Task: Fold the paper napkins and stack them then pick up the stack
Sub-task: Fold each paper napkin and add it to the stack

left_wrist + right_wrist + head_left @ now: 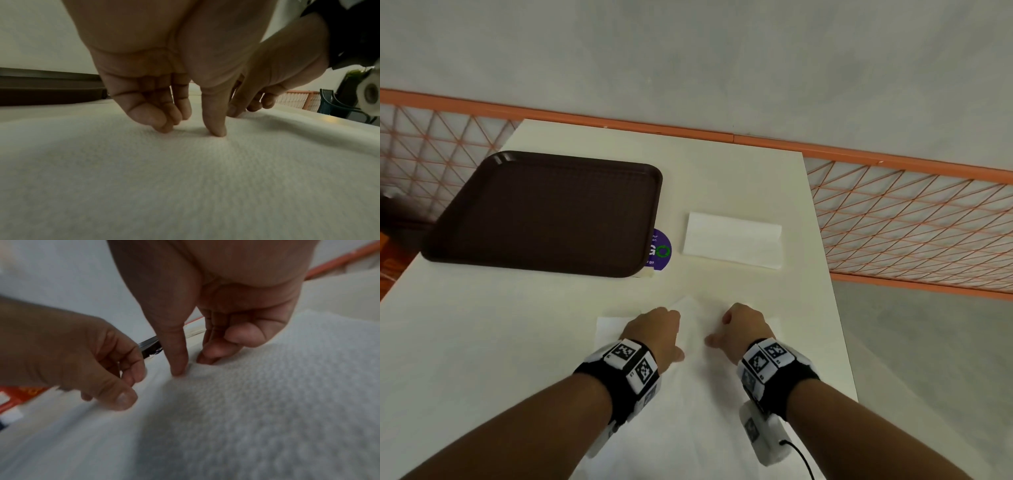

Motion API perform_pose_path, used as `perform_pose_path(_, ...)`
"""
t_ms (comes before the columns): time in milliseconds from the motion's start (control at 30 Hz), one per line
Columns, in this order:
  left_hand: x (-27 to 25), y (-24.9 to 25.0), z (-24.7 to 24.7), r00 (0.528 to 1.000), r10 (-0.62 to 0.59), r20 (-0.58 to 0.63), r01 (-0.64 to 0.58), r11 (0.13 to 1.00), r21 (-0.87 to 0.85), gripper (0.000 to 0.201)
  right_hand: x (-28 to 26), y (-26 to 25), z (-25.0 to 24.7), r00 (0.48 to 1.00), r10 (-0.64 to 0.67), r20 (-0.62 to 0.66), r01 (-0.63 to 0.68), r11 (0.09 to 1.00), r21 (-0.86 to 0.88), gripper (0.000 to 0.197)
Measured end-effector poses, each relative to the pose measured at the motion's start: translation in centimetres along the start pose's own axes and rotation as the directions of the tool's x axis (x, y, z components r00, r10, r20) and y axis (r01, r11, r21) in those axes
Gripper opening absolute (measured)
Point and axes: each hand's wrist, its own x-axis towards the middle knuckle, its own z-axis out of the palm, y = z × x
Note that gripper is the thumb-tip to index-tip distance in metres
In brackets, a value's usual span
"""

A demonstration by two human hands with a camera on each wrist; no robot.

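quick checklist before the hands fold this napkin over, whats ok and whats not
1. Left hand on the open napkin: ok, its fingers press the sheet.
2. Right hand on the same napkin: ok, fingertips touch it.
3. Edge pinched and ready to lift: cannot tell; no view shows a fingertip under the paper.
4. Sheet lying flat: not ok, a far corner stands up between the hands.
5. Landing spot: ok, a folded napkin lies further back on the table.
6. Tray clear of the fold: ok, it sits apart, far left.
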Motion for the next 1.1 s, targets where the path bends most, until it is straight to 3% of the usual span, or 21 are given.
perform_pose_path(300, 0.2, -0.4, 0.9, 0.991, 0.023, -0.133, -0.02, 0.999, 0.025, 0.063, -0.2, 0.6, 0.1, 0.994, -0.094, 0.049, 0.084, 0.979, 0.184, 0.037)
perform_pose_path(467, 0.7, -0.7, 0.6, 0.986, 0.113, -0.124, -0.104, 0.992, 0.073, 0.065, -0.7, 0.9, -1.1, 0.974, -0.228, -0.01, 0.227, 0.964, 0.14, 0.035)
perform_pose_path(567, 0.9, -1.5, -0.4, 0.987, 0.13, -0.094, -0.139, 0.986, -0.095, 0.054, -0.9, 1.2, -2.1, 0.946, -0.325, 0.014, 0.318, 0.933, 0.167, 0.026)
perform_pose_path(700, 0.8, -2.7, -1.4, 0.984, 0.154, -0.092, -0.178, 0.901, -0.395, 0.019, -1.5, 1.6, -3.4, 0.942, -0.336, -0.005, 0.321, 0.896, 0.307, 0.009)
perform_pose_path(833, 0.6, -3.0, -2.0, 0.981, 0.165, -0.107, -0.196, 0.79, -0.581, 0.015, -1.9, 2.9, -4.3, 0.947, -0.317, 0.046, 0.268, 0.863, 0.429, 0.013)
perform_pose_path(1033, 0.8, -3.0, -1.2, 0.982, 0.041, -0.184, -0.152, 0.75, -0.643, 0.011, -1.8, 5.7, -4.3, 0.947, -0.248, 0.204, 0.219, 0.963, 0.154, 0.009)
perform_pose_path(1100, 1.0, -3.2, -0.6, 0.986, 0.016, -0.165, -0.125, 0.725, -0.677, 0.012, -1.7, 5.7, -4.0, 0.953, -0.247, 0.178, 0.229, 0.966, 0.116, 0.006)
